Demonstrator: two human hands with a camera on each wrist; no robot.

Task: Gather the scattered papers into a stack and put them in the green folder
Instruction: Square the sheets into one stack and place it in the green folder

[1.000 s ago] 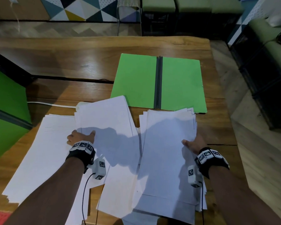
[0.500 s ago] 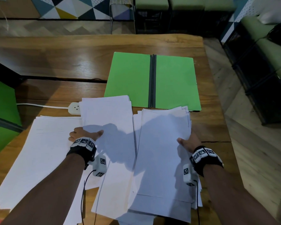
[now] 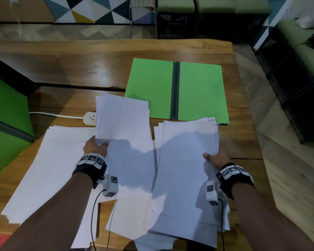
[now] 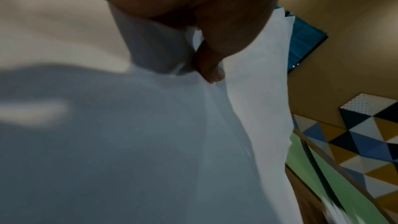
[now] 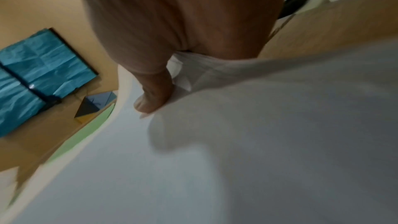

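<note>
The green folder (image 3: 199,91) lies open and flat on the far side of the wooden table (image 3: 98,60). My left hand (image 3: 96,146) grips the left edge of a middle bundle of white papers (image 3: 123,120), thumb on top, and the bundle's far end is lifted up to the folder's near left corner. My right hand (image 3: 213,156) grips the right edge of a thicker right stack of papers (image 3: 187,160). A third pile of papers (image 3: 51,160) lies flat at the left. The wrist views show each thumb (image 4: 210,69) (image 5: 152,98) pressed on white paper (image 4: 150,142) (image 5: 258,142).
A white power strip (image 3: 89,119) with its cable lies just beyond the left pile. A second green folder (image 3: 5,115) stands at the table's left edge. The table's right edge is close to my right hand, with floor and dark benches (image 3: 297,87) beyond.
My left hand has raised the middle bundle, whose far end now tilts up toward the folder. The right hand holds its stack much as before.
</note>
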